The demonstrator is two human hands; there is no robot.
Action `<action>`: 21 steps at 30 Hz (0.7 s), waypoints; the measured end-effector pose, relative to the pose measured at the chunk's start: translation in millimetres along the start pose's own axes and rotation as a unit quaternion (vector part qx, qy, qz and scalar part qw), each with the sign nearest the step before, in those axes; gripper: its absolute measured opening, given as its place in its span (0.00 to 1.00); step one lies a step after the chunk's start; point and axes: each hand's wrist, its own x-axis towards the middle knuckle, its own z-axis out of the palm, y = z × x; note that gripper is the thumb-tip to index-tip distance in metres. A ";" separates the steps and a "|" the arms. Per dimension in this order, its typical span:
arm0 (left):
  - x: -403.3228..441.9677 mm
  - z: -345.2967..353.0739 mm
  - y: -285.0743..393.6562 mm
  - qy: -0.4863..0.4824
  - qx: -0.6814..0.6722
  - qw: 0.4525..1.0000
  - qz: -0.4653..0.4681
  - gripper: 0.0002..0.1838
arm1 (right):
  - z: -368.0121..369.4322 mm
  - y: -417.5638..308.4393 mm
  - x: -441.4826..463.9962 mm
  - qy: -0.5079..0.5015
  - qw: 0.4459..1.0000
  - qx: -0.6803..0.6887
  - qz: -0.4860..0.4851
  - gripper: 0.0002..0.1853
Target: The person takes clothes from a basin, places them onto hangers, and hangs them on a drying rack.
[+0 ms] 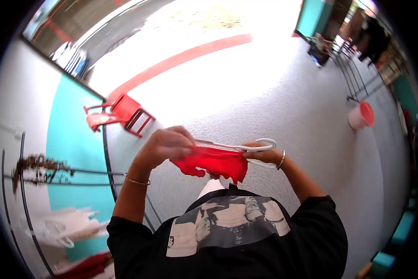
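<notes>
A red piece of cloth (218, 160), apparently a small garment, is stretched between my two hands in front of my chest. My left hand (168, 145) is closed on its left end, the fingertips smeared by motion. At the other end, my right hand (260, 152) pinches the cloth's upper corner together with a white clothes hanger (237, 147). The hanger runs along the top of the cloth, and its curved end loops out past my right fingers. The lower edge of the cloth hangs loose and uneven.
A red plastic chair (125, 109) with cloth over it stands ahead on the left. Metal racks (24, 195) with white hangers (55, 228) line the left wall. To the right are a pink bucket (361, 115) and a rack of clothes (353, 69).
</notes>
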 end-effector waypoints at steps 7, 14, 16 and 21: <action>111.2 -3.2 -60.1 -0.153 -0.053 0.981 -0.102 0.08 | -97.2 7.1 -66.5 0.207 0.966 0.137 -0.068 0.08; 262.5 25.0 -137.5 -0.423 0.120 0.895 -0.079 0.08 | -177.0 -83.9 -109.4 0.243 0.970 -0.018 -0.001 0.09; 311.2 42.1 -135.6 -0.435 0.210 0.875 0.015 0.07 | -194.8 -86.5 -119.1 0.270 0.942 -0.199 -0.023 0.11; 415.4 77.3 -97.1 -0.350 0.258 0.880 0.190 0.06 | -239.7 -52.0 -190.6 0.286 0.866 -0.399 0.096 0.10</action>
